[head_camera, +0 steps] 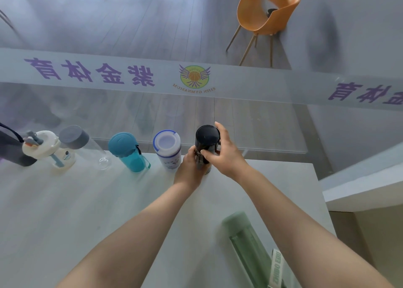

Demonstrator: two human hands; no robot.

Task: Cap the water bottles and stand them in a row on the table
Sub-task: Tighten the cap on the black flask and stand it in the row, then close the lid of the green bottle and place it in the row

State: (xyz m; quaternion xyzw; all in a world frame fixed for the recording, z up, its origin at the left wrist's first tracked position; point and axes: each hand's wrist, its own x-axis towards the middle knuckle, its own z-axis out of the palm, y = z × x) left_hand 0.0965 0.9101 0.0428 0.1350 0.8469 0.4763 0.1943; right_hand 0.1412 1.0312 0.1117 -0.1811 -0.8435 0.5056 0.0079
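Observation:
A black-capped dark bottle (206, 137) stands at the far edge of the pale table (87, 200), at the right end of a row. My left hand (190, 168) grips its lower body and my right hand (224, 152) wraps its upper part just below the cap. To its left in the row stand a white bottle with a blue-rimmed lid (167, 149), a teal bottle (128, 151), a clear bottle with a grey cap (84, 144) and a cream bottle with a straw lid (46, 148). A green bottle (248, 246) with a strap stands near me on the right.
A dark bag (11, 148) sits at the table's far left. A glass wall with purple lettering (87, 71) runs right behind the row. Beyond it stands an orange chair (267, 12). The table's right edge (320, 191) drops off beside a white ledge.

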